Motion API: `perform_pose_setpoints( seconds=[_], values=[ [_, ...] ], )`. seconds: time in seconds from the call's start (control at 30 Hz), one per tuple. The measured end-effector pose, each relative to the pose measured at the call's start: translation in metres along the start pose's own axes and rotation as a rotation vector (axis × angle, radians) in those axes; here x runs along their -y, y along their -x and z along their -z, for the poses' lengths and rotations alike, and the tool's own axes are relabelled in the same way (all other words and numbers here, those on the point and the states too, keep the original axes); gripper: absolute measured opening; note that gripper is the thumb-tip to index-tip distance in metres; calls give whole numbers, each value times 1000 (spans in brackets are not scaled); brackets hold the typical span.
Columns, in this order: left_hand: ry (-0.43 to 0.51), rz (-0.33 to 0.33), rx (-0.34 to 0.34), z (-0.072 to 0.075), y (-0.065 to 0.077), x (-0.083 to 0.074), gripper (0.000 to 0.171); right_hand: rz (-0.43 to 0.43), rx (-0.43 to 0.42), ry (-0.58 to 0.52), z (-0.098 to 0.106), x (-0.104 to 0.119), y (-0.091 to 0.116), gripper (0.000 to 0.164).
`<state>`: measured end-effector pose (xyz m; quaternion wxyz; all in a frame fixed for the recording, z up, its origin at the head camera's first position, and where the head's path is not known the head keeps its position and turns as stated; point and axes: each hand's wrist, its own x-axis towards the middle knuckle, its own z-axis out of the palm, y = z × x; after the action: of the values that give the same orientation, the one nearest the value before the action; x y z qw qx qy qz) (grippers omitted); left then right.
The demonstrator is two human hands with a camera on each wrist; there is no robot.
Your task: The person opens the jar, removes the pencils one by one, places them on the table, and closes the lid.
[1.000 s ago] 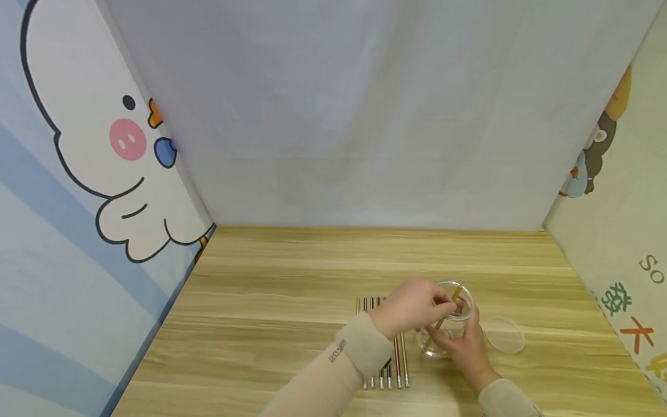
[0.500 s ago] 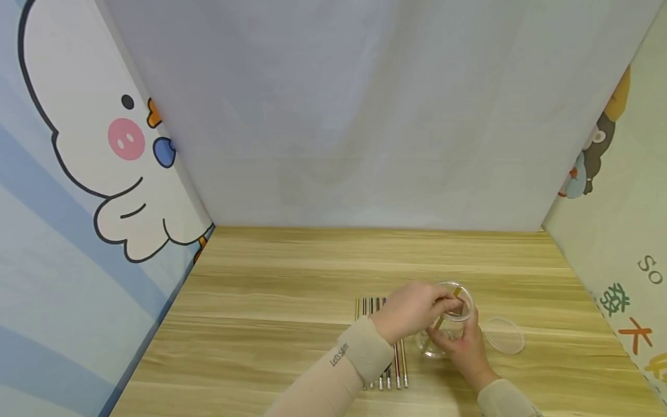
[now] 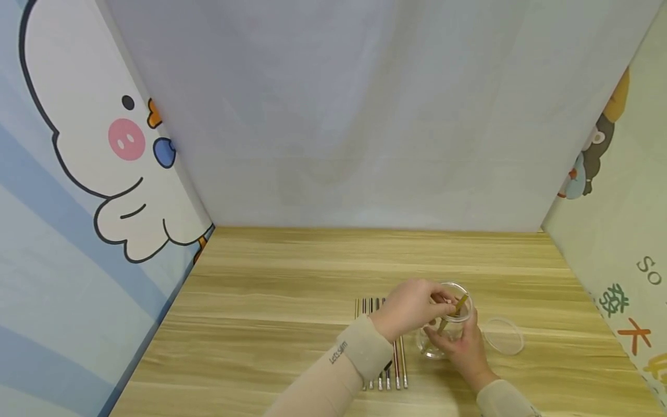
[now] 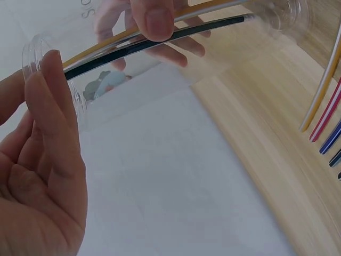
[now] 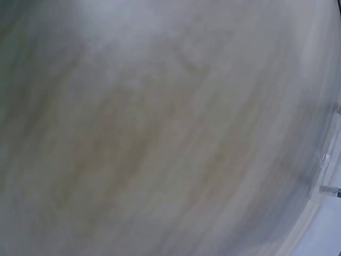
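A clear jar stands tilted at the right of the table in the head view, its mouth towards the back. My right hand grips it around the body; the thumb presses its wall in the left wrist view. Inside lie a yellow pencil and a dark pencil. At the mouth, my left hand has its fingertips just inside the rim, pinching the dark pencil's upper end, which they partly cover. The right wrist view is mostly a blurred pale surface.
Several pencils lie side by side on the table, partly under the left forearm. A clear round lid lies to the right of the jar. The wooden table meets a white backdrop and printed side walls.
My left fingers have dipped slightly into the jar's mouth and risen again. The yellow pencil's upper end has shifted to the right along the rim. The right hand keeps its grip.
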<state>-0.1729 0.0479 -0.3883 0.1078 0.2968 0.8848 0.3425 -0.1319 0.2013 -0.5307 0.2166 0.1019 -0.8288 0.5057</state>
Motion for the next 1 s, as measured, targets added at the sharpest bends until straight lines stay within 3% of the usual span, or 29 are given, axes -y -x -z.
perform_pose_setpoints(
  seconds=[0.23,0.43,0.67,0.9,1.0],
  values=[
    [48,25,-63,1,2,-1,18,-29,-1,9,0,3,0,87],
    [79,-3,-163,1,5,2,18,-43,-21,43,-1,5,1,90],
    [84,-132,-263,3,10,3,19,-3,-50,49,-2,2,1,87],
    [225,-241,-328,4,12,2,16,13,-73,39,-3,-2,1,84],
    [235,-280,-369,6,12,2,17,14,-71,42,-3,-2,1,83]
  ],
)
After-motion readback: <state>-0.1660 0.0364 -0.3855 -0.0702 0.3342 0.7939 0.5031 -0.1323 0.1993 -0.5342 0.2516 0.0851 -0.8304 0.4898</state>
